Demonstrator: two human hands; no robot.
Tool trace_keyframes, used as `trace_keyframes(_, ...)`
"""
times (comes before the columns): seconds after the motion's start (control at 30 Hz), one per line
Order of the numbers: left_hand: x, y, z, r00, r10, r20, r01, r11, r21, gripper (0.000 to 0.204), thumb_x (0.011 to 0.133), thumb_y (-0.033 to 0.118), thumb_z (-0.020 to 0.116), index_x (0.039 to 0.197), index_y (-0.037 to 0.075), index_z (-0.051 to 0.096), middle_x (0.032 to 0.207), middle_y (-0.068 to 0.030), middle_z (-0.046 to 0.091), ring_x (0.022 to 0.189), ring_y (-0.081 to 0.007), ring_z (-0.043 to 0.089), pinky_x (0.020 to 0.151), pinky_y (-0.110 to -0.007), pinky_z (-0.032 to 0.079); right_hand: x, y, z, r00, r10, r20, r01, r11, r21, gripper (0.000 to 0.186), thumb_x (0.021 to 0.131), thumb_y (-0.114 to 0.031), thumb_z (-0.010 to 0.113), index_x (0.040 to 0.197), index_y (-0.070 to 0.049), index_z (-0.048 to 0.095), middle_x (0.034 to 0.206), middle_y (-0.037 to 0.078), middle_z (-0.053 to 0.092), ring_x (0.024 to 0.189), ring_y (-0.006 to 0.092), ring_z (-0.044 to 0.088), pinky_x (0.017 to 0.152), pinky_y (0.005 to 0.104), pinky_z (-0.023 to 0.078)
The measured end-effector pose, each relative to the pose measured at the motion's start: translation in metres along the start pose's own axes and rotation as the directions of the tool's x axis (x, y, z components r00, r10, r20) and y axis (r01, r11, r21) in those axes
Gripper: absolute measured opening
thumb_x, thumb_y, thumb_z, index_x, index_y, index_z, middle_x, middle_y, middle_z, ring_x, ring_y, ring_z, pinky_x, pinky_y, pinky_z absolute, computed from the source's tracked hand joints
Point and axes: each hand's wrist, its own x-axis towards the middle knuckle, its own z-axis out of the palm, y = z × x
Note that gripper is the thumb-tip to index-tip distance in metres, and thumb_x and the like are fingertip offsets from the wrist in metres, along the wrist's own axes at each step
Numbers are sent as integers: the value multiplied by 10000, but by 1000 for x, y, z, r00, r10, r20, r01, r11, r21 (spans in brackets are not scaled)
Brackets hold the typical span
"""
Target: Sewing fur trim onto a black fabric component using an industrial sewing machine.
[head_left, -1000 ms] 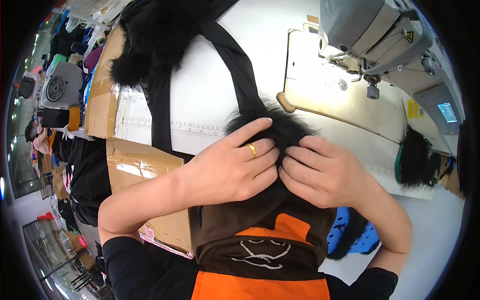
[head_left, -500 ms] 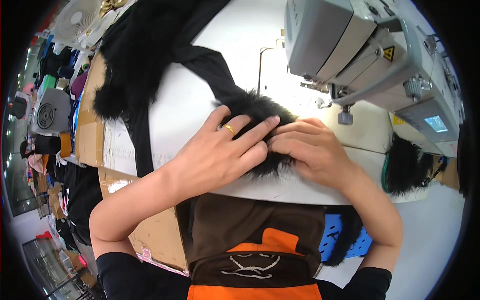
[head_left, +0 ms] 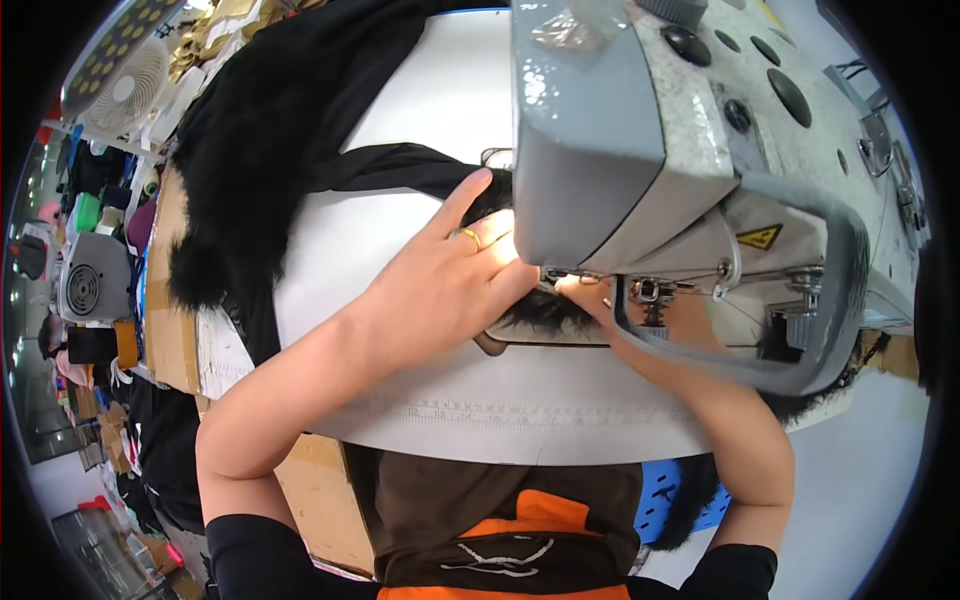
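A black fur piece (head_left: 545, 312) lies at the lit stitching area of a sewing machine (head_left: 590, 150), partly hidden by the machine's head. My left hand (head_left: 430, 285), wearing a gold ring, grips it from the left. One finger stretches up over a black fabric strip (head_left: 400, 165), while other fingertips disappear behind the machine head. From the right, my right hand (head_left: 655, 335) closes on the fur beside the needle area. The machine's grey guard and presser parts (head_left: 652, 305) cover much of that hand.
A large black furry garment (head_left: 245, 150) spreads over the left of the white table (head_left: 400, 405), which has a ruler scale along its near edge. Cardboard (head_left: 168, 330) stands at the left. A blue perforated crate (head_left: 655, 490) shows below the table, with black fur hanging beside it.
My view has shifted, and the machine head appears larger and nearer. Both hands and the fur piece are now right at the needle area, partly behind the machine.
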Motion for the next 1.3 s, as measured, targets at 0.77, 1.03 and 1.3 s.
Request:
trace_keyframes(0.77, 2, 0, 3, 974, 131, -186, -131, 991, 11, 249, 832, 150, 694, 1052, 35, 715, 1091, -49, 647, 1190, -247, 656, 1270, -514, 439, -1, -24, 23, 831, -487, -269, 142, 653, -744, 349, 845, -194, 702, 1180, -105, 743, 1061, 49, 668, 1017, 228, 704, 834, 361, 562)
trace_keyframes(1.03, 1, 11, 14, 972, 117, -203, -110, 993, 48, 123, 808, 136, 696, 909, 70, 670, 945, -40, 609, 919, -199, 614, 798, -343, 462, -3, -19, 8, 861, -468, -198, 191, 659, -727, 347, 855, -168, 702, 1198, -159, 754, 1069, -1, 658, 1022, 180, 710, 782, 312, 562)
trace_keyframes(1.3, -2, 24, -1, 986, 146, -86, -136, 984, 113, 153, 833, 167, 693, 929, 52, 726, 1031, -50, 647, 971, -196, 615, 839, -338, 466, -6, -17, 2, 875, -450, -178, 228, 707, -669, 338, 860, -155, 724, 1197, -154, 756, 1150, 1, 690, 1100, 184, 721, 838, 337, 569)
